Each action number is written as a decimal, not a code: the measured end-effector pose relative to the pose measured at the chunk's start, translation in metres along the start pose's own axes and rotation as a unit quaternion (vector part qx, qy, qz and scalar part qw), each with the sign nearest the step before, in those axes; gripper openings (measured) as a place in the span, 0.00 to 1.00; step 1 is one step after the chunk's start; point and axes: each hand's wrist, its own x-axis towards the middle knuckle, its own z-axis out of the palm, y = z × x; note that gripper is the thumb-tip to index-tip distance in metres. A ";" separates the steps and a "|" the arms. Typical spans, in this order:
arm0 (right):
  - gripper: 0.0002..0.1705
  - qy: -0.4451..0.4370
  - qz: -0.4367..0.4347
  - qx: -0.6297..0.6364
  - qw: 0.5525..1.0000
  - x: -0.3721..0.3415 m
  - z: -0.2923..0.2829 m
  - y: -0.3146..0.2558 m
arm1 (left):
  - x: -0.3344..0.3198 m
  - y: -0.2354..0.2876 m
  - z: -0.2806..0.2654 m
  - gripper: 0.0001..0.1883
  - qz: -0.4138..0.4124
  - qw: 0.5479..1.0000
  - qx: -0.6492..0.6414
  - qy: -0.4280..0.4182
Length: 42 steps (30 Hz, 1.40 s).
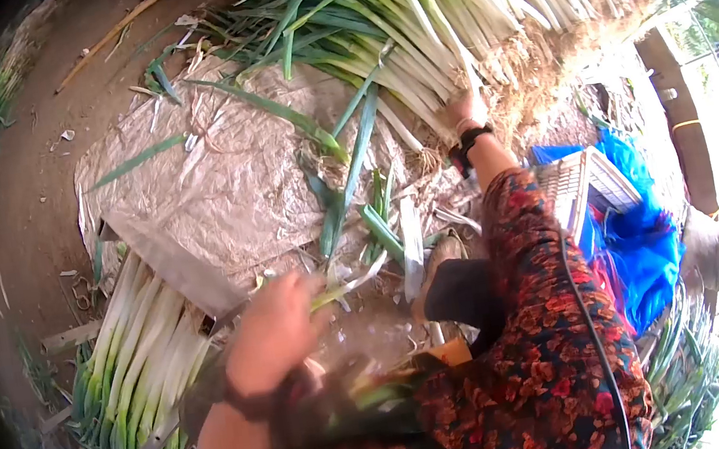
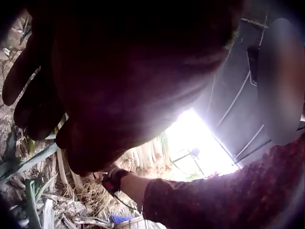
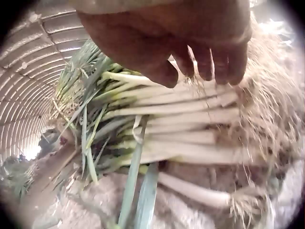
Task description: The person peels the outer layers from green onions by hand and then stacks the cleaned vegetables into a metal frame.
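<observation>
My right hand (image 1: 467, 108) reaches to the near edge of a large pile of long green onions (image 1: 440, 11) with white stalks and shaggy roots. In the right wrist view, the fingers (image 3: 205, 64) hang loosely bent, their tips right over the white stalks near the roots. My left hand (image 1: 274, 333), blurred in the head view, is low at the left, beside a smaller bundle of green onions (image 1: 136, 366). The left wrist view shows its fingers (image 2: 38, 105) loosely bent and dark, with nothing seen between them. A loose green onion stalk (image 1: 350, 285) lies close to that hand.
A pale crumpled sheet (image 1: 187, 175) covers the ground, strewn with cut leaves (image 1: 352, 170). A grey flat metal piece (image 1: 177, 264) stands by the smaller bundle. At the right are a white plastic crate (image 1: 569, 181) and blue plastic (image 1: 646, 267). A dark-clad knee (image 1: 462, 297) shows below.
</observation>
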 end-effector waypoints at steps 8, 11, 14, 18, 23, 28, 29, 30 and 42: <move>0.39 -0.002 0.086 -0.003 0.996 0.103 0.006 -0.048 | 0.022 0.001 -0.011 0.16 -0.038 0.998 -0.024 -0.036; 0.30 0.006 0.044 -0.095 0.995 0.098 0.019 -0.057 | 0.026 0.000 -0.012 0.17 -0.043 0.998 -0.016 -0.053; 0.28 -0.038 -0.004 0.012 0.999 0.067 0.042 -0.070 | 0.025 0.000 -0.009 0.19 -0.037 0.998 -0.016 -0.046; 0.36 -0.126 -0.033 0.172 0.977 -0.033 0.041 -0.108 | 0.024 0.000 -0.005 0.21 -0.022 0.999 0.005 0.030; 0.32 -0.270 -0.012 0.289 0.919 -0.232 0.047 -0.124 | 0.016 -0.013 0.005 0.19 -0.019 0.989 -0.035 0.140; 0.14 -0.477 0.062 0.545 0.687 -0.347 0.040 -0.126 | 0.012 -0.052 0.006 0.13 -0.025 0.953 -0.159 0.257; 0.13 -0.487 0.066 0.563 0.665 -0.355 0.020 -0.133 | 0.009 -0.052 -0.002 0.15 -0.064 0.949 -0.192 0.243; 0.14 -0.496 0.027 0.523 0.693 -0.355 0.008 -0.140 | 0.007 -0.053 -0.010 0.16 -0.101 0.941 -0.226 0.231; 0.22 -0.577 -0.051 0.519 0.629 -0.417 -0.188 -0.154 | 0.029 -0.093 0.014 0.13 -0.211 0.769 -0.577 0.178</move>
